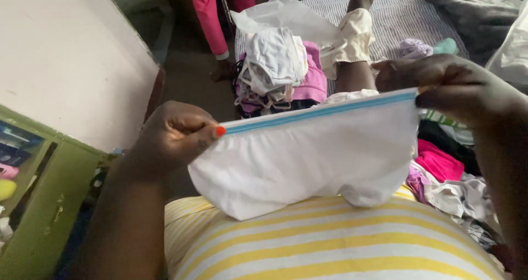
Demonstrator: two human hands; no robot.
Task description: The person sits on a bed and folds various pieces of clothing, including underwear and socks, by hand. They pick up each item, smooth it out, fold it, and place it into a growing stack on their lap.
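A white undergarment [308,156] with a blue waistband is stretched flat between both hands above my lap. My left hand [173,137] pinches its left corner; the thumbnail is painted orange-red. My right hand [451,85] grips the right corner of the waistband. The garment's lower edge hangs against my yellow and white striped top [330,241]. Beyond it, a stack of folded white and pink clothes [280,65] rests on the bed beside my outstretched leg [355,49].
A heap of loose clothes [451,175], pink, white and dark, lies at my right. The striped bed sheet [401,16] carries a grey blanket [473,5] at the far end. A green cabinet [44,203] and pale wall stand left. Someone in pink trousers [212,16] stands beyond the bed.
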